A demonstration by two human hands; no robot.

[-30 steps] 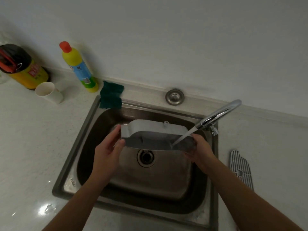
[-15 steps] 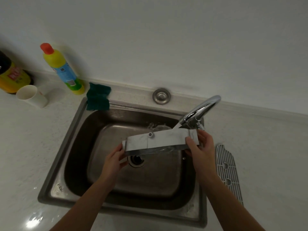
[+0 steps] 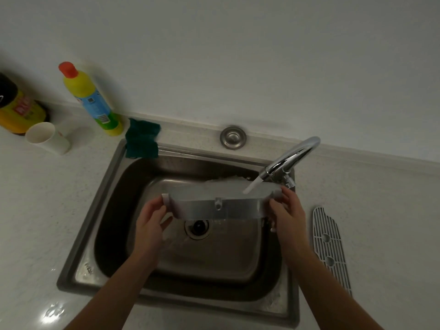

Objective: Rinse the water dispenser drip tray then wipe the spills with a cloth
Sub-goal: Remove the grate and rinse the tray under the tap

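Both hands grip the drip tray (image 3: 221,201) at mid-frame over the sink (image 3: 100,210), left hand (image 3: 152,217) clamped on its left end, right hand (image 3: 288,210) on its right. A second ago its hollow faced the camera; now it's tipped away, the tap (image 3: 290,158) stream hitting it. Rinsing continues; the green cloth (image 3: 141,139) waits upper left.

A plain white wall (image 3: 238,55) rises behind a pale speckled countertop (image 3: 35,210); a steel sink (image 3: 95,279) is set into it, and dim light glints off wet patches at lower left
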